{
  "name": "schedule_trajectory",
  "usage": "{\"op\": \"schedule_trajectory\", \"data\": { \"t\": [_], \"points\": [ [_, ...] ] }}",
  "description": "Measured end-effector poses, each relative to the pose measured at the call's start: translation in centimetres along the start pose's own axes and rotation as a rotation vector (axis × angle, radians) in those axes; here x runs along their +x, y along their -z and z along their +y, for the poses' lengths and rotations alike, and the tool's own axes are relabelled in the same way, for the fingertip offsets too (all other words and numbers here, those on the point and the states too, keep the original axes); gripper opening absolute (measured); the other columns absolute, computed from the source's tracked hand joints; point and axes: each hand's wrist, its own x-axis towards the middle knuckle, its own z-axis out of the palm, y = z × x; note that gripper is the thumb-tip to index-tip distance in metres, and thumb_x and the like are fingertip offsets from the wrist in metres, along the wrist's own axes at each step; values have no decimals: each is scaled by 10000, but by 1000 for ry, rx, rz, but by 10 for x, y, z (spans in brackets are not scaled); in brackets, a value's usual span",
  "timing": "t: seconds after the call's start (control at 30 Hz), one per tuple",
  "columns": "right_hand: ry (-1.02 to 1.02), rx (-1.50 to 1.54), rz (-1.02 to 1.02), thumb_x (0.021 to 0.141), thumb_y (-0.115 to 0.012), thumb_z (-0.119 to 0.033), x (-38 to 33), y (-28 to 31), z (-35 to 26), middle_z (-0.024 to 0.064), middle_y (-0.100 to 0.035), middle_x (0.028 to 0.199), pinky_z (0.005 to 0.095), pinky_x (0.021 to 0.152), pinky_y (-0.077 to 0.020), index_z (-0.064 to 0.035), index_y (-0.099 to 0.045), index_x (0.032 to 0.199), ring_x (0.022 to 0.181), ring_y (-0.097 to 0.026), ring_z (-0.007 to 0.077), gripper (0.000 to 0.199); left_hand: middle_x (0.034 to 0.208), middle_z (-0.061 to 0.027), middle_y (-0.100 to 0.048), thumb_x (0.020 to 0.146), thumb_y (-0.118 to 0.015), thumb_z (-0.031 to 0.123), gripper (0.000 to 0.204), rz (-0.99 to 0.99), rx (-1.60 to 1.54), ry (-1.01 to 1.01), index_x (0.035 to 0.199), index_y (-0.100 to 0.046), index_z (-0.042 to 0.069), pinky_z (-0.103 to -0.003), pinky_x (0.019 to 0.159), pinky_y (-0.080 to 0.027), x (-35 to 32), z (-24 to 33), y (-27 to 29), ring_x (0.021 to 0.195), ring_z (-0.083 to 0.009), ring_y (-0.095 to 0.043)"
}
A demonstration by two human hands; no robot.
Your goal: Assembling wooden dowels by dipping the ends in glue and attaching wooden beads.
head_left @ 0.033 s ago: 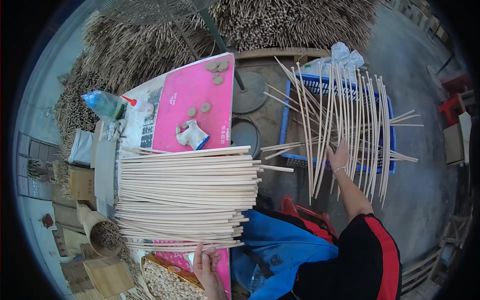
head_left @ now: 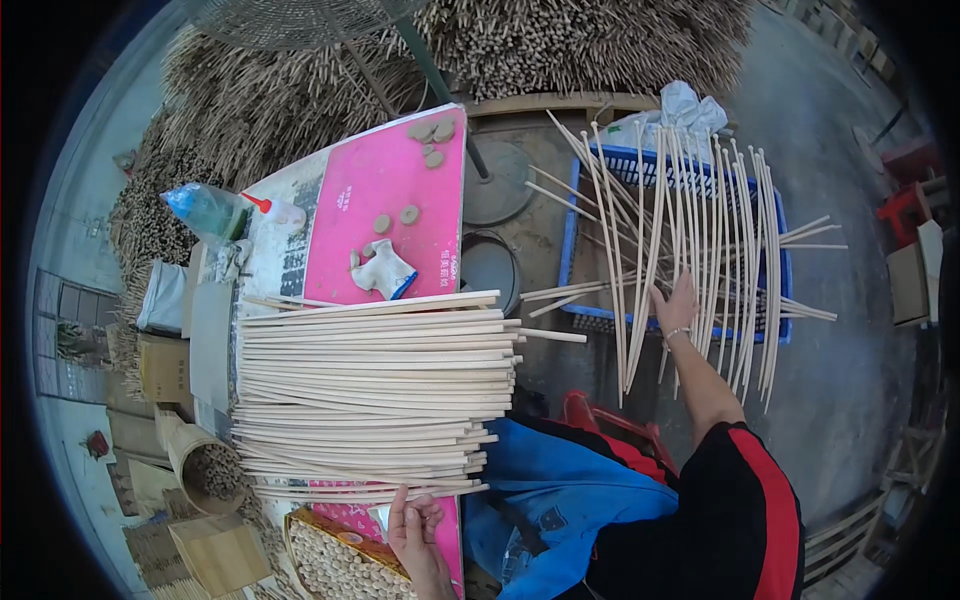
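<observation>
A flat layer of pale wooden sticks (head_left: 375, 385) lies side by side across a table topped with a pink board (head_left: 385, 195). My left hand (head_left: 415, 525) rests at the near edge of that layer, with its fingertips against the closest sticks. More long sticks (head_left: 700, 230) fan out across a blue plastic crate (head_left: 572, 235) on the ground to the right. My right hand (head_left: 678, 305) reaches into that fan, lying among the sticks. Its grip is hidden by them.
On the pink board lie small round wooden discs (head_left: 430, 130) and a white glove (head_left: 383, 268). A glue bottle (head_left: 272, 208) and a plastic bottle (head_left: 205, 208) stand at the left. A basket of short dowels (head_left: 335, 565) sits near my left hand. Stick bundles (head_left: 560, 40) are piled behind.
</observation>
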Motion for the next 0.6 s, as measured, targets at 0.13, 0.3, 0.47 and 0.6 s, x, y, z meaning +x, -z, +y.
{"op": "schedule_trajectory", "data": {
  "t": [0.13,0.3,0.47,0.6],
  "points": [
    [-71,73,8,776,-755,-520,9,2,-28,202,-390,1498,543,1081,-316,-60,-258,1534,1357,-388,400,1016,1028,-139,-680,1019,-529,109,397,25,12,-5,1393,-476,-15,-278,787,-592,-2,2,2,861,-169,-680],
    [-44,7,-115,705,-763,-630,-12,-27,-61,218,-182,1614,620,1145,-196,-94,-151,1577,1487,-191,385,1193,1053,-136,-680,1028,-500,100,400,28,37,31,1409,-458,-15,-265,788,-609,4,3,-4,888,-171,-689],
    [-3,-23,-72,678,-829,-320,-29,-28,-84,180,-223,1597,613,1000,-405,-147,-181,1568,1430,-280,410,1114,1057,-139,-679,1026,-508,107,402,25,62,45,1406,-460,-14,-265,785,-610,5,6,-7,897,-173,-690],
    [-156,87,-79,720,-688,-107,-15,-31,-66,234,-398,1458,519,894,-509,-164,-183,1556,1066,-587,472,979,1057,-146,-680,1023,-514,107,395,47,73,39,1397,-471,-14,-262,786,-609,1,5,-3,897,-173,-689]
  ]
}}
